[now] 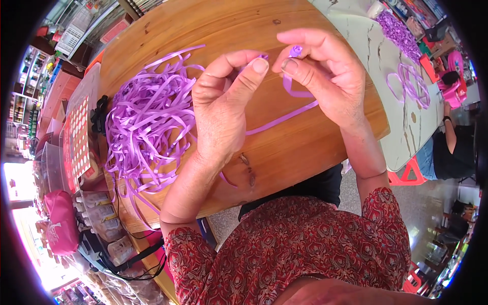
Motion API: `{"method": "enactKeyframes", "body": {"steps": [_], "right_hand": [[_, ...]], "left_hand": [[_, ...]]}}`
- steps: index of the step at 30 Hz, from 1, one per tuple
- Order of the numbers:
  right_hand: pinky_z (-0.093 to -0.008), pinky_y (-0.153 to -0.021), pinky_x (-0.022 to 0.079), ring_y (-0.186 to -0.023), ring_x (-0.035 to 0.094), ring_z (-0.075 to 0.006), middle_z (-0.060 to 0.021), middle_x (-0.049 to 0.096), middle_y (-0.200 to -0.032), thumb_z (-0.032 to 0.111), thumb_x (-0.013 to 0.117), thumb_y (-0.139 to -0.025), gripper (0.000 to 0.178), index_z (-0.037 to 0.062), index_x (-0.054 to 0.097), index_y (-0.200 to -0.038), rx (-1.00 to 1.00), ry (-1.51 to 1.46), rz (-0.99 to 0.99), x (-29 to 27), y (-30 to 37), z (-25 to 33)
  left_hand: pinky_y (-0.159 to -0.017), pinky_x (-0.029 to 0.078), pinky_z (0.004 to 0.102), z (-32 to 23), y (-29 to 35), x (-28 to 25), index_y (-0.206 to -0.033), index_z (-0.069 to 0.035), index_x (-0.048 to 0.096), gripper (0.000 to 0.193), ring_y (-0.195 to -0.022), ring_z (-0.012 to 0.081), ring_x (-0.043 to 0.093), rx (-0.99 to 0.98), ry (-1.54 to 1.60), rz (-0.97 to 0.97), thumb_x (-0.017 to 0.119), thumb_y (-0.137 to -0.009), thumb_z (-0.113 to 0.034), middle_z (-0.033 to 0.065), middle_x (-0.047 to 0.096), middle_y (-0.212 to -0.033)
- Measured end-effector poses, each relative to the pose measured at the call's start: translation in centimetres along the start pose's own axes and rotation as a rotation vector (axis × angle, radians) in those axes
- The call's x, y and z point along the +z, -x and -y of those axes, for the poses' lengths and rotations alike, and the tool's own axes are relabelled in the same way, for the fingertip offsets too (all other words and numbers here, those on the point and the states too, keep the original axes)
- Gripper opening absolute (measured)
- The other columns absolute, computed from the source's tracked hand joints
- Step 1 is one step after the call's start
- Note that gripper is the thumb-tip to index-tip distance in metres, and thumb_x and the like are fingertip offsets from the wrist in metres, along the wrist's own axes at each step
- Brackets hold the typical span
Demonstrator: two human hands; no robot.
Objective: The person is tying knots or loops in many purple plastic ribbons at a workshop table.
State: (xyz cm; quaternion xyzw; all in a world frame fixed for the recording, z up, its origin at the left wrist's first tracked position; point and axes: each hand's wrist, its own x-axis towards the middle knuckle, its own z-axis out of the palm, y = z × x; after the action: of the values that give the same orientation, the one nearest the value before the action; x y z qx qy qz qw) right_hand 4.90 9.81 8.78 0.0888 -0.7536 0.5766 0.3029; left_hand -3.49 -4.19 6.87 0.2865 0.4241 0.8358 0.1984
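My right hand (335, 76) pinches a purple ribbon, with a small rolled rosette (296, 51) at the thumb and forefinger. From there the ribbon strip (284, 118) loops down over the wood and passes behind my left wrist. Opposite, thumb and forefinger of my left hand (223, 91) are pressed together, a bit of purple ribbon (263, 57) showing at their tips. Whether this bit joins the rosette's strip I cannot tell. Both hands are raised above the wooden table (239, 30). A big tangled heap of purple ribbon (145, 122) lies left of my left hand.
A white marbled table (363, 43) adjoins on the right, bearing a pile of small purple pieces (399, 35) and loose ribbon loops (410, 86). Another person (460, 152) sits beyond it, near a red stool (408, 174). At left are a pink bag (62, 222) and black cables (137, 274).
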Motion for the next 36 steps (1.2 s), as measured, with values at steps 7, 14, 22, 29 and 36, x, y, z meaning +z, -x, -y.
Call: {"method": "enactKeyframes", "body": {"steps": [7, 14, 22, 29, 36], "right_hand": [[-0.0206, -0.065, 0.045, -0.075, 0.056, -0.0091, -0.0030, 0.060, -0.083, 0.002, 0.056, -0.088, 0.026, -0.0002, 0.058, -0.113, 0.068, -0.115, -0.044, -0.6, 0.2, -1.3], [-0.0219, -0.066, 0.045, -0.070, 0.055, -0.0093, -0.0022, 0.058, -0.078, -0.002, 0.060, -0.081, 0.040, 0.0049, 0.057, -0.121, -0.303, 0.451, -0.061, -0.5, 0.1, -3.6], [-0.0266, -0.064, 0.047, -0.065, 0.054, -0.0146, -0.0040, 0.057, -0.073, -0.007, 0.059, -0.075, 0.054, 0.0093, 0.053, -0.126, -0.221, 0.402, -0.065, 0.2, 0.9, -3.1], [-0.0336, -0.065, 0.048, -0.069, 0.057, -0.0236, -0.0083, 0.059, -0.078, -0.005, 0.058, -0.073, 0.058, 0.0140, 0.052, -0.127, -0.286, 0.461, -0.044, 0.4, 1.0, -3.1], [-0.0347, -0.067, 0.049, -0.075, 0.059, -0.0254, -0.0093, 0.061, -0.083, -0.004, 0.059, -0.072, 0.058, 0.0157, 0.052, -0.126, -0.356, 0.478, -0.049, 0.1, 1.0, -3.0]], "left_hand": [[-0.053, 0.028, 0.0185, 0.3, 0.1, 0.0, -0.099, -0.001, 0.064, 0.015, -0.058, 0.0032, 0.035, -0.095, -0.032, -0.039, 0.059, -0.089, -0.011, -0.0020, 0.060, -0.081], [-0.068, 0.042, 0.0164, 1.6, -0.1, 0.3, -0.098, -0.003, 0.065, 0.015, -0.073, 0.0026, 0.050, 0.101, -0.315, -0.004, 0.065, -0.082, -0.001, -0.0017, 0.062, -0.086], [-0.072, 0.044, 0.0182, 2.4, -0.4, -0.2, -0.097, -0.003, 0.065, 0.018, -0.079, 0.0049, 0.056, 0.032, -0.271, 0.017, 0.068, -0.079, 0.002, 0.0004, 0.064, -0.089], [-0.070, 0.045, 0.0184, 2.8, -0.5, -0.7, -0.094, -0.003, 0.066, 0.016, -0.078, 0.0055, 0.056, 0.063, -0.349, 0.013, 0.069, -0.079, 0.000, 0.0001, 0.063, -0.085], [-0.068, 0.044, 0.0182, 3.1, -0.4, -0.8, -0.094, -0.002, 0.066, 0.015, -0.076, 0.0050, 0.054, 0.121, -0.408, 0.042, 0.069, -0.079, 0.000, -0.0002, 0.060, -0.083]]}}
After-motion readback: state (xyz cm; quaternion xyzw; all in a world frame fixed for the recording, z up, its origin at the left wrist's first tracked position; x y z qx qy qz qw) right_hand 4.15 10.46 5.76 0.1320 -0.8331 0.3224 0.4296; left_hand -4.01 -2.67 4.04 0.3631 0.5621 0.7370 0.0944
